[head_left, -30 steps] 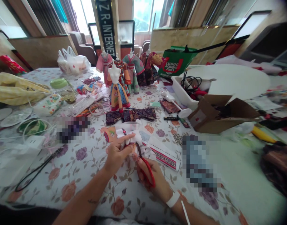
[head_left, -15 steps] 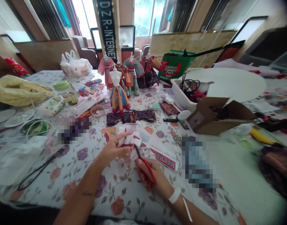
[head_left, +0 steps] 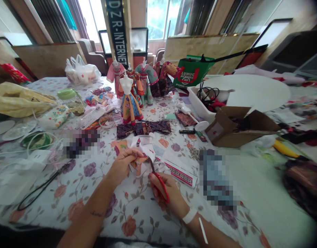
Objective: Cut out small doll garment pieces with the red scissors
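Head view: the left hand (head_left: 123,164) pinches printed fabric (head_left: 139,165); the right hand (head_left: 171,193) grips red-handled scissors (head_left: 162,184).

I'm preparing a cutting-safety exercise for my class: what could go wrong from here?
1. The left hand's fingers pinch the printed orange cloth close to the blades of the red-handled scissors in the right hand, so a slip might nick them.
2. The cloth looks bunched, so a cut could stray.
3. A strip with a patterned red-edged border lies just beside the scissors and might be snipped or pushed aside by accident.
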The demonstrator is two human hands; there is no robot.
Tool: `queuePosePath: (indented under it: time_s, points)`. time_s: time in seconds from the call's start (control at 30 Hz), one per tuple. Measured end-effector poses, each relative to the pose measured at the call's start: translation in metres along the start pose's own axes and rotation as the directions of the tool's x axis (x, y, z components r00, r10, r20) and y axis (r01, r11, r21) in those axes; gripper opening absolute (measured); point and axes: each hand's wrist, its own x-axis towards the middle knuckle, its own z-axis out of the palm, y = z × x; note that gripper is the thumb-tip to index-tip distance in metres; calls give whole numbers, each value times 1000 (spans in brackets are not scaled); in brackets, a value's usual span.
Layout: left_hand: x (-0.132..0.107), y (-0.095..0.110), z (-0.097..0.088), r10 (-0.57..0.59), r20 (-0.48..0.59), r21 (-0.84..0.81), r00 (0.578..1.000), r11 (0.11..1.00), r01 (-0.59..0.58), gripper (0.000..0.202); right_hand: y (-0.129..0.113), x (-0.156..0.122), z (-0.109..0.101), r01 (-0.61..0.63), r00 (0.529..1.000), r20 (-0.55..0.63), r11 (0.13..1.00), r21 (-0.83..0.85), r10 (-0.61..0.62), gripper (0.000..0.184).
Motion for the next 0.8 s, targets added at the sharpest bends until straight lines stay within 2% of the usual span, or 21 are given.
queuePosePath:
  time_s: [0.1, 0.2, 0.33, 0.5, 0.8]
  points:
    - [-1, -1, 3, -23, 29, -26, 999, 999, 24, 15, 4, 2, -1, 1, 1000, 11, 999, -32, -1, 48]
    - [-2, -3, 4, -9, 40, 54, 999, 998, 7, 24, 5, 2, 0, -1, 1000, 9, 997, -76, 2, 48]
    - [-2, -6, 3, 38, 8, 171, 999, 984, -39, 24, 1, 1, 1, 25, 1000, 5, 992, -124, -25, 48]
    - [-4, -3, 7, 83, -18, 185, 996, 980, -78, 26, 2, 1, 1, 38, 999, 9, 991, -126, -37, 47]
    - [-8, 6, 7, 75, -78, 265, 994, 963, -52, 34, 1, -1, 2, 57, 998, 18, 991, -125, -55, 47]
